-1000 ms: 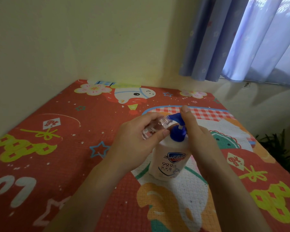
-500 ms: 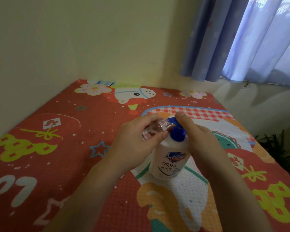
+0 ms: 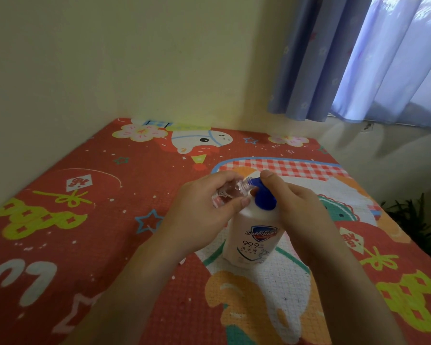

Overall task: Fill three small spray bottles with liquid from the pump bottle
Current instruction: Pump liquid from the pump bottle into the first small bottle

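Left hand (image 3: 202,215) grips the small spray bottle (image 3: 230,191), fingers + thumb curled round its clear body, holding it tipped nearly sideways w/ its open neck at the nozzle tip of the pump bottle (image 3: 253,235). Right hand (image 3: 294,207) sits over the blue pump head (image 3: 264,197): thumb lies on top of it, the other fingers curl down the far side, partly hidden, so it grips the head. Small bottle looks like thin clear plastic, prob. very light, some liquid + bubbles visible inside; likely slick if soap gets on the outside, so hold round the mid-body as now, neck left free. It's small enough to slip or get squeezed out of line, so a firm but not crushing pinch seems right. Pump bottle is white, stiff, prob. much heavier, and stands upright on the red patterned mat (image 3: 85,220) between both wrists; best held at the collar/head while pressing, since a push off-centre could tip it. Only one small bottle is in view; the others can't be seen. Beyond: pale wall, blue curtain (image 3: 358,58) at upper right.
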### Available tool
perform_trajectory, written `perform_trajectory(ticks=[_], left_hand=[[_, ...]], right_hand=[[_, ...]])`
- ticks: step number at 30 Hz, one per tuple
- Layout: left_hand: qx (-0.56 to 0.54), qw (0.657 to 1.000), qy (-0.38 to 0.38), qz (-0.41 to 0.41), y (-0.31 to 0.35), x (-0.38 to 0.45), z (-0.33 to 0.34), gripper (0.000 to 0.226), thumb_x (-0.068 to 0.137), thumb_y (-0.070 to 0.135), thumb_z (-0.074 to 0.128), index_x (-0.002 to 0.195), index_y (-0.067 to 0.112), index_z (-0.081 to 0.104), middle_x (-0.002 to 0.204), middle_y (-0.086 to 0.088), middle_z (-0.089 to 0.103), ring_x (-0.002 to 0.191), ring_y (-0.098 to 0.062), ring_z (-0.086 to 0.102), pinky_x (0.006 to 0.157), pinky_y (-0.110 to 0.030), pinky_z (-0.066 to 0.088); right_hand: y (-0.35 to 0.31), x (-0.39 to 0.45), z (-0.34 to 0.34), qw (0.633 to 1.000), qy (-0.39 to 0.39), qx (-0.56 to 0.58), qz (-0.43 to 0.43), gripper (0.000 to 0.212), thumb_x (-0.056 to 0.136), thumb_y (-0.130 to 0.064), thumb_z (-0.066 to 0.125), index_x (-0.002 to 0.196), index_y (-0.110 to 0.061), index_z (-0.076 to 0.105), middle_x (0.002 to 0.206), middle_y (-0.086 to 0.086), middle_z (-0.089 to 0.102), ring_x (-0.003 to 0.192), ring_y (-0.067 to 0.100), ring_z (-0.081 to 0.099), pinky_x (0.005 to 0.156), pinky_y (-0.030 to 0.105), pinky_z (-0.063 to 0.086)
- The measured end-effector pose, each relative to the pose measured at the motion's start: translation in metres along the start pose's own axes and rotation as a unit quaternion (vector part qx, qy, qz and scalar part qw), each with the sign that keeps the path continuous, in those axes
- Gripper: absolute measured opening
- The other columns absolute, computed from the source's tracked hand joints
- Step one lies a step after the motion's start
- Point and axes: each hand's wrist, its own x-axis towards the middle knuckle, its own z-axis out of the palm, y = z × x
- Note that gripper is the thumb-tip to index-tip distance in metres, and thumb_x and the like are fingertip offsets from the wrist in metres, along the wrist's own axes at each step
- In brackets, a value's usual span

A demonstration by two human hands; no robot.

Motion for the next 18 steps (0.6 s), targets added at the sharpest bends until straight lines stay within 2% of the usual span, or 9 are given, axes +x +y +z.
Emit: perform_trajectory(ticks=[3,6,9,12,14,18], left_hand=[[-0.007,1.0,0.0,0.0,-0.0004,-0.0003,-0.0003,0.029,0.088,0.028,0.074,0.116,0.034,0.067,0.104,0.017,0.073,0.1,0.001,0.067,0.09,-0.036,0.056],[-0.028,1.0,0.004,0.003,-0.0002,0.0002,0.0002,0.032,0.089,0.029,0.074,0.12,0.035,0.066,0.106,0.015,0.073,0.102,-0.002,0.067,0.09,-0.039,0.056],[-0.032,0.999,0.012,0.015,0.0008,0.0006,0.0021,0.033,0.089,0.029,0.074,0.121,0.034,0.066,0.106,0.016,0.073,0.102,0.0,0.067,0.089,-0.036,0.056],[-0.033,0.999,0.021,0.02,0.0014,0.0008,0.0033,0.034,0.088,0.028,0.074,0.122,0.03,0.066,0.106,0.015,0.073,0.102,-0.002,0.067,0.089,-0.035,0.056],[-0.036,0.999,0.022,0.021,0.0011,0.0006,0.0036,0.035,0.088,0.027,0.075,0.121,0.03,0.066,0.106,0.014,0.073,0.102,-0.002,0.068,0.09,-0.036,0.056],[-0.011,0.999,0.021,0.023,0.001,-0.0002,0.0032,0.038,0.088,0.025,0.076,0.123,0.034,0.065,0.109,0.017,0.071,0.103,0.001,0.066,0.09,-0.03,0.056]], right_hand=[[-0.0004,-0.0001,0.0001,1.0,-0.007,0.003,0.001,0.039,0.09,-0.057,0.055,0.08,-0.026,0.077,0.075,-0.01,0.077,0.078,0.015,0.073,0.075,0.035,0.057],[-0.0029,-0.0017,0.0016,1.0,-0.013,0.016,0.006,0.043,0.087,-0.063,0.051,0.072,-0.033,0.078,0.069,-0.015,0.074,0.071,0.008,0.071,0.066,0.028,0.05],[-0.0045,-0.0024,0.0034,1.0,0.003,0.007,0.009,0.054,0.085,-0.072,0.043,0.068,-0.034,0.078,0.062,-0.014,0.072,0.074,0.009,0.068,0.065,0.028,0.046],[-0.0068,-0.0047,0.005,1.0,-0.002,0.005,0.012,0.055,0.077,-0.08,0.035,0.062,-0.045,0.075,0.062,-0.019,0.072,0.073,0.006,0.067,0.064,0.027,0.043],[-0.0075,-0.005,0.0053,1.0,-0.001,0.004,0.009,0.057,0.072,-0.082,0.034,0.064,-0.044,0.076,0.064,-0.017,0.073,0.073,0.007,0.068,0.065,0.028,0.044],[-0.0065,-0.0031,0.0046,1.0,0.01,0.013,0.019,0.057,0.083,-0.073,0.044,0.061,-0.032,0.076,0.065,-0.011,0.074,0.072,0.01,0.069,0.063,0.029,0.045]])
